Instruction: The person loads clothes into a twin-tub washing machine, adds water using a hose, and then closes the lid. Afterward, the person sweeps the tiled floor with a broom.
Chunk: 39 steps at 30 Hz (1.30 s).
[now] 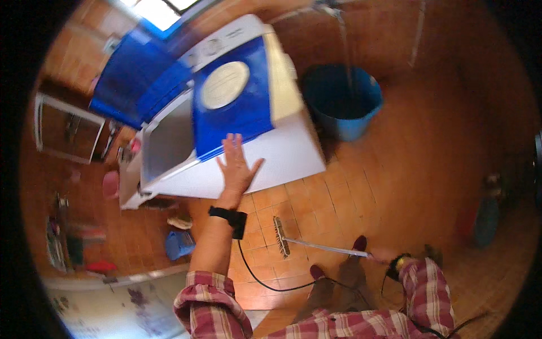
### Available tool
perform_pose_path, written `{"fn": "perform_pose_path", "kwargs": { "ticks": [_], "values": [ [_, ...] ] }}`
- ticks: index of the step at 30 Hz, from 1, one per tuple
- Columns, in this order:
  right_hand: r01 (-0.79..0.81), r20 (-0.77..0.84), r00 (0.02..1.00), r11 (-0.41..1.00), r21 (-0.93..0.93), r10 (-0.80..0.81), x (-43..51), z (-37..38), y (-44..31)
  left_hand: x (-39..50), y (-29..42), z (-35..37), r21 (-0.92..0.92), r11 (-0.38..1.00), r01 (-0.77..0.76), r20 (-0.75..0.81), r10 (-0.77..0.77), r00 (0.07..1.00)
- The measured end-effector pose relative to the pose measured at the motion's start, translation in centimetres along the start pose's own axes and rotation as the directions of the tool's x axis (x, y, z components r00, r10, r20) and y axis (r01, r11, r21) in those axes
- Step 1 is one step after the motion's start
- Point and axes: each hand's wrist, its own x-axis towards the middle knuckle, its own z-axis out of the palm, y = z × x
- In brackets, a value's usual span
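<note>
My left hand point(238, 169), fingers spread, is over the front edge of a washing machine point(271, 156) with a white body and blue top; whether it touches the machine I cannot tell. The machine's blue lid point(127, 76) stands raised, over an open tub point(169, 137). At the lower right my right hand point(379, 255) is closed around the pale handle of a floor brush point(322, 245). The brush head point(280, 237) rests on the tiles. Both wrists carry dark bands, and a black cable hangs from the left one.
Water runs from a wall tap point(332, 9) into a blue bucket point(345, 101) right of the machine. A blue plastic item point(178, 245) lies on the tiled floor at the left. A white-framed rack point(70, 127) stands at the far left. The cable loops near my feet.
</note>
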Motion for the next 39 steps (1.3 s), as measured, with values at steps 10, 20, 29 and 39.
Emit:
{"fn": "perform_pose_path", "kwargs": {
  "ticks": [10,20,29,39],
  "values": [
    [-0.365,-0.181,0.888,0.888,0.281,0.422,-9.4,-1.2,22.4,4.3,2.5,0.7,0.255,0.961,0.111,0.084,-0.136,0.987],
    [-0.108,-0.274,0.643,0.439,0.892,0.715,-10.7,-4.3,33.4,4.3,1.2,0.9,0.235,0.972,0.011,0.071,-0.028,0.997],
    [-0.406,-0.129,0.682,0.519,0.752,0.720,-19.1,2.5,20.5,4.3,0.4,1.4,0.237,0.971,-0.035,0.057,0.022,0.998],
    [-0.196,-0.014,0.974,0.877,0.439,0.225,-7.1,1.6,11.6,4.4,1.1,1.0,0.220,0.976,0.012,0.083,-0.031,0.996]
  ]
}}
